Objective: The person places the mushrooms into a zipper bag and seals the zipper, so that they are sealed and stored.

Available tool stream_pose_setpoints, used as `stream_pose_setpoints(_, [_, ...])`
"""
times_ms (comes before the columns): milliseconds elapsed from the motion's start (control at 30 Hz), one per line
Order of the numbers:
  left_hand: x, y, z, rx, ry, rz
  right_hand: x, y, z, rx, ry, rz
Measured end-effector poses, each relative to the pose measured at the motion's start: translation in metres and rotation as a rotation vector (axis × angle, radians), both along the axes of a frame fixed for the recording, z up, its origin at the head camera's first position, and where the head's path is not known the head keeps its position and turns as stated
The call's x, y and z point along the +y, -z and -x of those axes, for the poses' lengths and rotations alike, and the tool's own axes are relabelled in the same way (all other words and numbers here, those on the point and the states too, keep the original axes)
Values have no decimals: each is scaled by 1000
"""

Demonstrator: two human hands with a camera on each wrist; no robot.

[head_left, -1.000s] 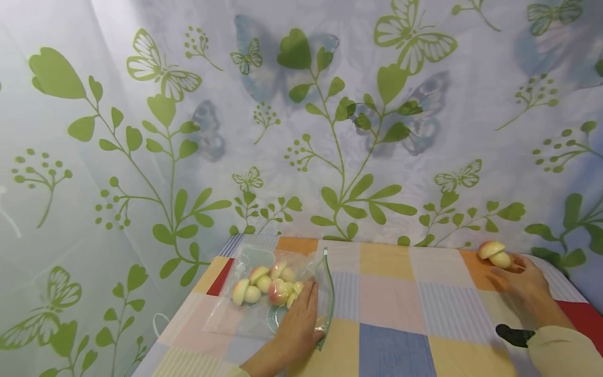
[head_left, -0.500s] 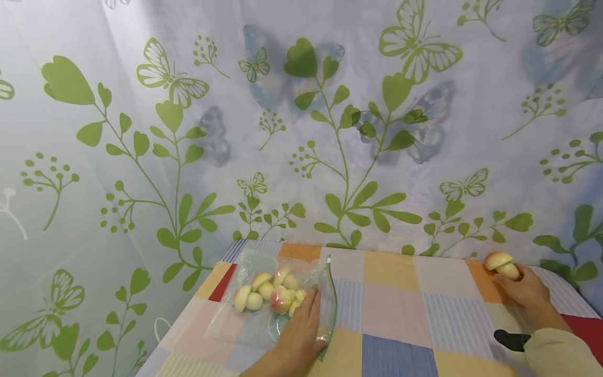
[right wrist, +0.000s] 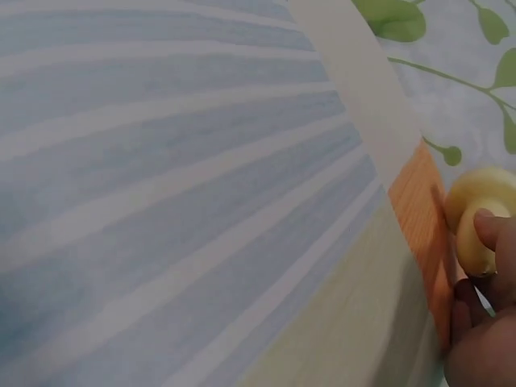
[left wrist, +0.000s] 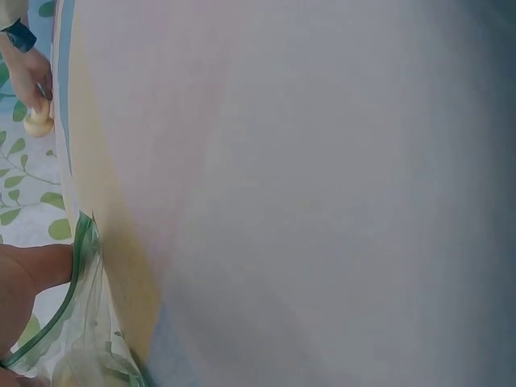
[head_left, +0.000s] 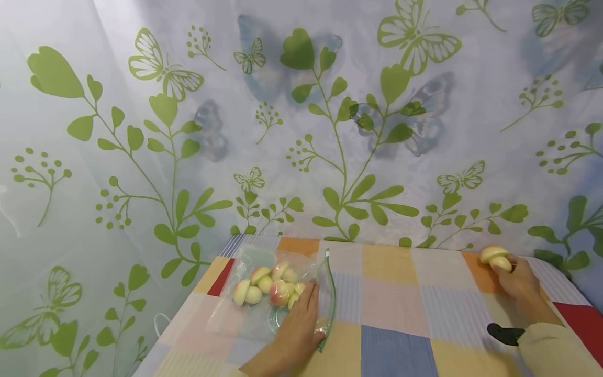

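In the head view my left hand (head_left: 298, 325) lies with straight fingers on a clear zip bag (head_left: 248, 325), near its green zip edge. My thumb (left wrist: 48, 266) meets that green strip in the left wrist view. Inside the bag are several toy mushrooms (head_left: 254, 295), cream with yellow and reddish caps; my fingers partly cover one. Far to the right, my right hand (head_left: 520, 285) pinches another toy mushroom (head_left: 494, 255) by its stem, cap facing away from the palm. The right wrist view shows the thumb on the pale stem of this mushroom (right wrist: 476, 242).
A patchwork cloth (head_left: 391, 309) covers the table. Behind it hangs a curtain (head_left: 301, 131) printed with leaves and butterflies. A black strap piece (head_left: 505, 334) sticks out by the right sleeve (head_left: 560, 348). A white loop (head_left: 161, 320) shows past the table's left edge.
My right hand keeps hold of the toy mushroom and has turned slightly, the mushroom's cap tilting flatter. The left hand stays on the bag. The head view dipped and came back.
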State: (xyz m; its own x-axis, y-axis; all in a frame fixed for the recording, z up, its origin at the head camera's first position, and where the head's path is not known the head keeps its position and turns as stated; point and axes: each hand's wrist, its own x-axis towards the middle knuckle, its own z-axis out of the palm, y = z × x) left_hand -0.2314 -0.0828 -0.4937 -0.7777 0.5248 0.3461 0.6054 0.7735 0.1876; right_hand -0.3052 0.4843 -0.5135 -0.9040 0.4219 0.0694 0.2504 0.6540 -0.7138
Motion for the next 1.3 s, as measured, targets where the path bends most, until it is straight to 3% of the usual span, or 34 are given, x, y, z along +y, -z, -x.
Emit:
stream_pose_setpoints(167, [0,-5,6,14,34,1,-2,-3,-8,84,-45,-1])
stream_pose_setpoints(333, [1,-6,9,-29,13,-8,-11,-5,-12,184,-87,34])
stream_pose_setpoints(500, [-2,-5,7,-51,11,-22,-25,-2,-18,242,-133,150])
stream_pose_setpoints(767, [-1,-4,4,-67,18,-26,-35,3,-28,369,-207,169])
stream_pose_setpoints(900, [0,-3,5,-54,36,-21,-35,1,-35,345,-207,161])
stream_pose_setpoints(1133, [0,-3,5,-69,25,-23,-48,-4,-44,194,-211,202])
stream_pose_setpoints(1300, [-1,-4,4,-77,14,-25,-61,-5,-47,231,-250,245])
